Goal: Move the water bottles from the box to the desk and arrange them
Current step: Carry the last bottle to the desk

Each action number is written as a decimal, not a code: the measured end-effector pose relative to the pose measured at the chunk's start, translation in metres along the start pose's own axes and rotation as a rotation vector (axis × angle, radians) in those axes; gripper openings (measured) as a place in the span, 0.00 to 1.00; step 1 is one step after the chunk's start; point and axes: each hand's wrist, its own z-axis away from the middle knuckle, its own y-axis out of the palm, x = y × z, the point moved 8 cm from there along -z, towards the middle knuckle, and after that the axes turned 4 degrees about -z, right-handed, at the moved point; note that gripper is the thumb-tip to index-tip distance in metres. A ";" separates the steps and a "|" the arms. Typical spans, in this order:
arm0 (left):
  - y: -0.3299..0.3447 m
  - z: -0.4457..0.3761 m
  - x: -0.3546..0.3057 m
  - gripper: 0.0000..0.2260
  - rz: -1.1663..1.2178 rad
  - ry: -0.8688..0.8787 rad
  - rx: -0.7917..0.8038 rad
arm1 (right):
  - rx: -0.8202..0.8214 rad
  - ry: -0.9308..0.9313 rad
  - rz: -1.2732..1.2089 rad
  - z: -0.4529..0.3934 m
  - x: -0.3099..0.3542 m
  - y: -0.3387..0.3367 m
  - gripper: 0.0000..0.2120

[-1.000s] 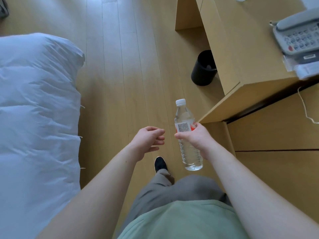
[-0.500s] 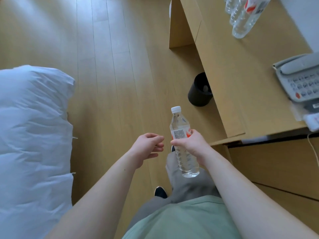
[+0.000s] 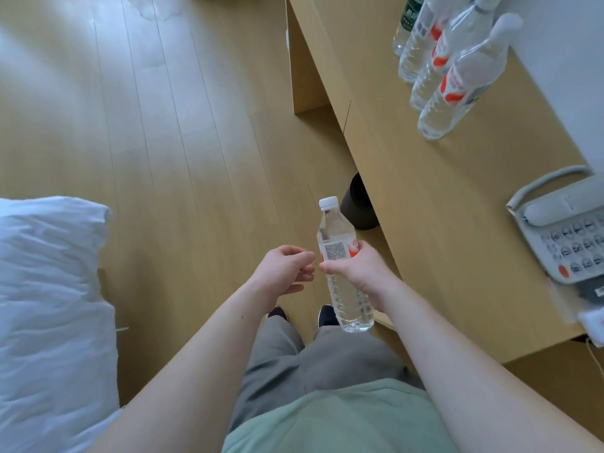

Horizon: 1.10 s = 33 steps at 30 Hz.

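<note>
Four bottles already stand on desk. Right hand grasps fifth bottle, unplaced; left hand loosely curled, holding nothing. Box unseen.

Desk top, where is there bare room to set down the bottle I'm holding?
The widest bare patch of the desk lies between the row of bottles at the far end and the telephone nearer you. The strip along the desk's front edge is also free. It is crowded by the wall, where the bottles stand close together.
</note>
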 end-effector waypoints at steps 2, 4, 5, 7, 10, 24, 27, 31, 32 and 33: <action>-0.005 -0.015 -0.022 0.08 -0.032 0.004 0.020 | -0.020 0.002 -0.013 -0.011 0.016 -0.002 0.27; -0.013 -0.030 -0.043 0.08 -0.068 0.004 0.037 | -0.044 0.009 -0.033 -0.024 0.029 -0.003 0.26; -0.017 -0.039 -0.054 0.08 -0.089 0.003 0.047 | -0.061 0.016 -0.045 -0.031 0.035 -0.003 0.26; -0.023 -0.054 -0.079 0.07 -0.129 0.012 0.081 | -0.102 0.022 -0.072 -0.044 0.047 -0.003 0.25; -0.025 -0.078 -0.120 0.08 -0.208 0.033 0.167 | -0.173 0.001 -0.147 -0.062 0.070 0.001 0.24; 0.027 -0.116 -0.274 0.07 -0.552 0.195 0.509 | -0.637 -0.142 -0.549 -0.068 0.147 -0.048 0.24; 0.058 -0.114 -0.297 0.07 -0.610 0.241 0.567 | -0.738 -0.170 -0.608 -0.060 0.151 -0.071 0.31; 0.093 -0.109 -0.318 0.07 -0.667 0.307 0.629 | -0.854 -0.253 -0.651 -0.050 0.152 -0.101 0.29; 0.100 -0.108 -0.322 0.07 -0.681 0.322 0.641 | -0.892 -0.273 -0.657 -0.047 0.152 -0.108 0.28; 0.106 -0.107 -0.326 0.07 -0.699 0.341 0.650 | -0.935 -0.287 -0.661 -0.043 0.152 -0.114 0.28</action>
